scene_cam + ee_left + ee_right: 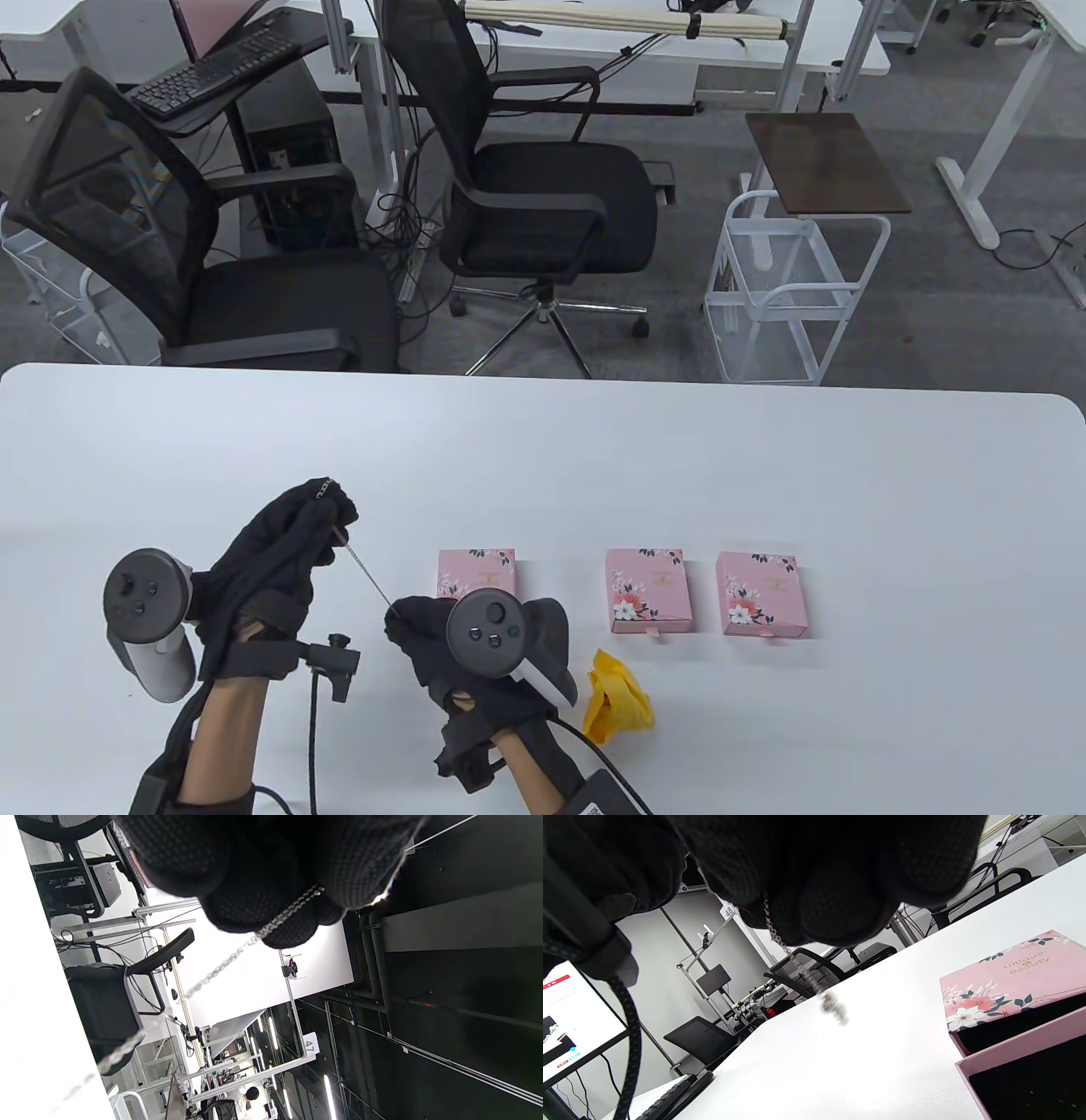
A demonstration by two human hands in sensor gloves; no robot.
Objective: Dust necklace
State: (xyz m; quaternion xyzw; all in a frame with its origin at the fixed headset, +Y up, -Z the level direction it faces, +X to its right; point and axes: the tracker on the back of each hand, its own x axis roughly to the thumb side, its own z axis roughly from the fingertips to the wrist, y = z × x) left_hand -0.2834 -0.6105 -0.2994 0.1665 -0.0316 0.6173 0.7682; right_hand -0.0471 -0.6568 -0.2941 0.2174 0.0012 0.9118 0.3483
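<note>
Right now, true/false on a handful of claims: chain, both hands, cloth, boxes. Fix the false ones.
1. The necklace chain is stretched between both hands. True: the left hand pinches one end, the right hand the other.
2. The yellow cloth is in the right hand. False: it lies crumpled on the table, beside that hand.
3. Three pink floral boxes sit in a row on the table. True: one near the right hand, a second and a third further right.
4. The chain rests flat on the table. False: it hangs taut in the air between the hands.
5. The left hand is open. False: its fingers are curled round the chain.
</note>
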